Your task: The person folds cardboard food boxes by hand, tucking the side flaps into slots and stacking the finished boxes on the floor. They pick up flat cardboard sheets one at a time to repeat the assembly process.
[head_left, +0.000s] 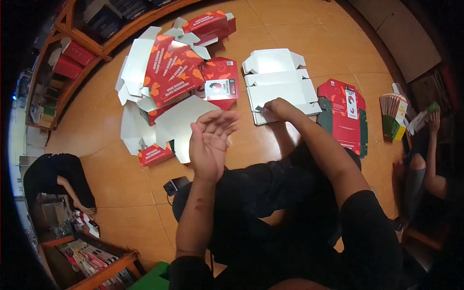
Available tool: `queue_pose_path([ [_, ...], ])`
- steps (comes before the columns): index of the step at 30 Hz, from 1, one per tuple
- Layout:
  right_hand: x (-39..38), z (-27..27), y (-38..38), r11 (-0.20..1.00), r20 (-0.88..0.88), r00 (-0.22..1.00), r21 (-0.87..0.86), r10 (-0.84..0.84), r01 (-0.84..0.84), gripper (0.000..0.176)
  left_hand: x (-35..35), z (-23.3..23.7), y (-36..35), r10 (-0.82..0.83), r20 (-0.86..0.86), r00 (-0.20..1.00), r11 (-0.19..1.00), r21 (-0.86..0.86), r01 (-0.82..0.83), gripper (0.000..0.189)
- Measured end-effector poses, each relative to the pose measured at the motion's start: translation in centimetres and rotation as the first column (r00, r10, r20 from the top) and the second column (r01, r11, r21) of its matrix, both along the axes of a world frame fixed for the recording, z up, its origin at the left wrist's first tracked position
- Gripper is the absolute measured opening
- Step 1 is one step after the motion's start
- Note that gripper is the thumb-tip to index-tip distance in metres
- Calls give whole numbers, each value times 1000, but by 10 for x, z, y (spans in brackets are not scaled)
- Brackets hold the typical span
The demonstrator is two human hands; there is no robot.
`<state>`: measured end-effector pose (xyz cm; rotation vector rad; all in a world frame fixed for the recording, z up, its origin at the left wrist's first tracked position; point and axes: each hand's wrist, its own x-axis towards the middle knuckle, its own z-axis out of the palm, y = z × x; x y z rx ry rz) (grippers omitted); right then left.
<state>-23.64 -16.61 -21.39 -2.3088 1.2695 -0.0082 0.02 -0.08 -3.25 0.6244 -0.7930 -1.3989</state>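
item: white blank (278, 82), flat carton, plain side up, on the wooden floor (299, 29), straight ahead of the seated person.
right hand (276, 108): at the blank's near edge, fingers curled and pinched on that edge; the blank runs away from the knuckles.
left hand (210, 142): raised, fingers spread and loosely bent, holding nothing; just left of the blank, not touching it.
beside: red carton (345, 113), flat, right of the blank; pile (169, 72) of red and white cartons, left of it; dark device (175, 185) near the knee.
others: a co-worker's hand (434, 118) at far right by a stack (394, 113); a person in black (58, 176), bent over, at left.
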Motion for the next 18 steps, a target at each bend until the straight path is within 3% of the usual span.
queue_pose_path([
  [1, -2, 0, 1, 993, 149, 983, -43, -105, 113, 20, 5, -11, -4, -6, 12, 1000, 1000, -7, 6, 57],
  [2, -5, 2, -2, 992, 158, 981, -44, -108, 117, 20, 10, -19, -7, 165, 111, 980, 965, 186, -184, 49],
  [3, -6, 12, -6, 973, 177, 964, -84, -199, 216, 19, 13, -21, -8, 311, 239, 920, 858, 346, -379, 42],
  [4, -5, 27, -9, 941, 202, 937, -123, -286, 314, 18, 16, -18, -9, 311, 247, 918, 860, 337, -382, 42],
  [6, -3, 96, -1, 896, 271, 894, -171, -358, 411, 20, 21, -10, -13, 334, 319, 887, 914, 121, -388, 31],
  [8, -9, 152, 7, 859, 368, 883, -305, -292, 411, 17, 20, -7, -12, 335, 381, 862, 916, 81, -392, 24],
  [10, -16, 212, 30, 879, 499, 859, -351, -115, 322, 12, 10, -9, -9, 499, 625, 600, 862, -292, -414, 31],
  [11, -21, 231, 41, 880, 500, 858, -351, -113, 321, 12, 7, 0, -6, 566, 724, 395, 818, -431, -381, 51],
  [12, -25, 246, 53, 928, 576, 818, -303, -3, 217, 13, 1, 10, -2, 562, 727, 393, 820, -428, -380, 51],
  [13, -30, 256, 62, 959, 651, 754, -263, 95, 107, 16, -6, 19, 1, 593, 799, 96, 794, -561, -234, 57],
  [14, -33, 262, 68, 960, 655, 750, -259, 91, 110, 16, -12, 23, 4, 615, 761, -207, 770, -636, -48, 64],
  [15, -36, 266, 74, 967, 635, 762, -251, 125, 50, 18, -15, 18, 6, 556, 815, -162, 827, -562, 11, 70],
  [16, -39, 266, 77, 970, 617, 771, -241, 160, -8, 20, -17, 14, 7, 500, 840, -213, 866, -486, 114, 58],
  [18, -40, 247, 73, 969, 641, 746, -248, 180, -20, 23, -19, 6, 11, 195, 981, -5, 963, -190, 189, 39],
])
